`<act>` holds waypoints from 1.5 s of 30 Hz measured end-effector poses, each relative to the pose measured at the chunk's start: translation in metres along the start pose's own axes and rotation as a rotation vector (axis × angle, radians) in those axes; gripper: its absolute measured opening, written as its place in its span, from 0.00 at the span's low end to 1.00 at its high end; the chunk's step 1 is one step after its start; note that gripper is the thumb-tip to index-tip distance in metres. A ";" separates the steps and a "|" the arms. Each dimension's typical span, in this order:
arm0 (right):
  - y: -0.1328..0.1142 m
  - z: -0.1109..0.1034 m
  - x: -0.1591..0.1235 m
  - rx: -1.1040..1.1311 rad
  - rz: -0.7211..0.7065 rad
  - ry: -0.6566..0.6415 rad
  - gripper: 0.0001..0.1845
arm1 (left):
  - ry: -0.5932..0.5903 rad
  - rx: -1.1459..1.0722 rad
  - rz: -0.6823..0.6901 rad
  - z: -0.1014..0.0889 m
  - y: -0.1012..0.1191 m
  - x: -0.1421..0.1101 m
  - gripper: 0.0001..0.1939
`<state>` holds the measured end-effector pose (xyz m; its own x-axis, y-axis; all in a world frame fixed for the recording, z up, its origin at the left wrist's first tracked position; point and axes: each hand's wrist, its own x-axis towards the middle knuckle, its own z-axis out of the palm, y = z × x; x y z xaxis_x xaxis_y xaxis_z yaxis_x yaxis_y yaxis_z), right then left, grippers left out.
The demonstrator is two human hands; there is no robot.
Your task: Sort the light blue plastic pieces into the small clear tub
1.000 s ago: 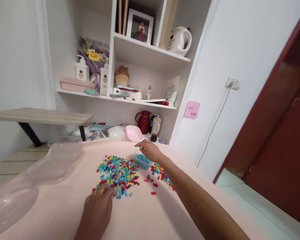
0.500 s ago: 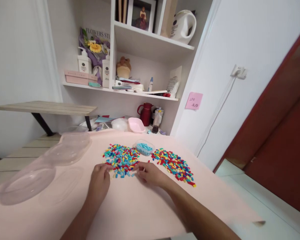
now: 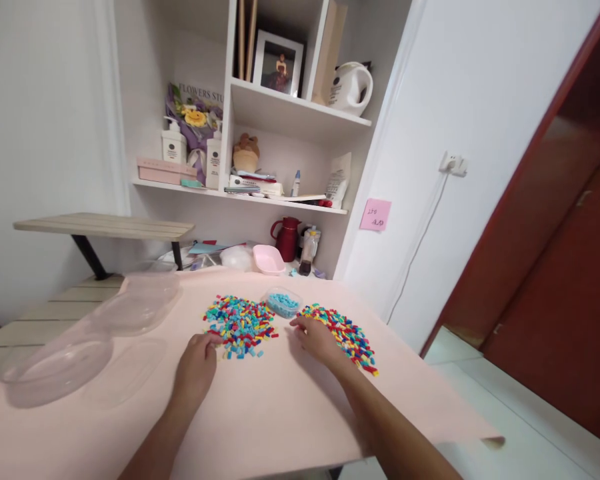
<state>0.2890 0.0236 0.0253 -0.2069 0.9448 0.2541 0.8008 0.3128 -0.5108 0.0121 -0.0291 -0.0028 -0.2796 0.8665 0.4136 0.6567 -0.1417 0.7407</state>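
Note:
A mixed pile of small plastic bricks [image 3: 243,325], with many light-blue ones, lies on the pink table cover [image 3: 260,420]. My left hand [image 3: 199,365] rests at its near left edge, fingers drawn together at the bricks. A second pile of coloured bricks [image 3: 347,337] spreads to the right. Between the piles, toward the back, stands a small clear plastic box of light-blue bricks [image 3: 283,303]. My right hand [image 3: 316,339] is just in front of this box, over the second pile's left edge, its fingers pinched together. Whatever either hand holds is too small or hidden.
Clear plastic containers [image 3: 57,367] and a flat clear lid [image 3: 125,373] lie at the left. Behind are a pink basin [image 3: 269,260], a red jug [image 3: 287,239] and a bottle [image 3: 308,252]. A wooden raised shelf [image 3: 105,225] stands at back left.
My right hand has moved right, away from the left pile to near the box and the right pile. My left hand stays by the left pile. The camera view has shifted slightly.

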 end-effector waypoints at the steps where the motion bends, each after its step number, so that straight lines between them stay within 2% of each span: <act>1: -0.004 0.004 0.002 0.091 -0.031 -0.009 0.17 | -0.009 -0.001 -0.009 0.000 0.000 0.000 0.14; 5: -0.025 0.027 0.009 0.364 -0.171 -0.067 0.19 | -0.051 0.030 0.015 0.000 0.001 -0.002 0.14; 9: -0.037 0.047 0.004 0.309 -0.347 -0.057 0.19 | -0.073 0.108 0.067 0.001 0.003 -0.003 0.16; 13: -0.038 0.055 -0.005 0.247 -0.382 -0.085 0.20 | -0.068 0.141 0.071 0.000 0.005 -0.004 0.15; 20: -0.022 0.041 -0.006 0.361 -0.306 0.042 0.17 | -0.069 0.120 0.029 -0.003 0.005 -0.004 0.15; 25: -0.011 0.032 -0.009 0.350 -0.292 -0.043 0.13 | -0.060 0.118 0.031 -0.002 0.003 -0.003 0.14; 29: -0.015 0.032 -0.011 0.268 -0.312 -0.131 0.19 | -0.056 0.126 0.041 -0.003 0.005 -0.003 0.14; 32: -0.020 0.032 -0.013 0.189 -0.321 -0.163 0.16 | -0.060 0.131 0.046 -0.004 0.008 -0.004 0.14; 37: -0.024 0.032 -0.013 0.187 -0.294 -0.142 0.11 | -0.077 0.157 0.057 -0.006 0.010 -0.005 0.14; 45: -0.022 0.037 -0.009 0.395 -0.196 -0.093 0.06 | -0.065 0.151 0.068 -0.005 0.006 -0.004 0.14</act>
<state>0.2526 0.0121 0.0043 -0.3971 0.8632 0.3117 0.4696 0.4829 -0.7391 0.0140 -0.0355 0.0027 -0.1880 0.8872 0.4214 0.7714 -0.1321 0.6225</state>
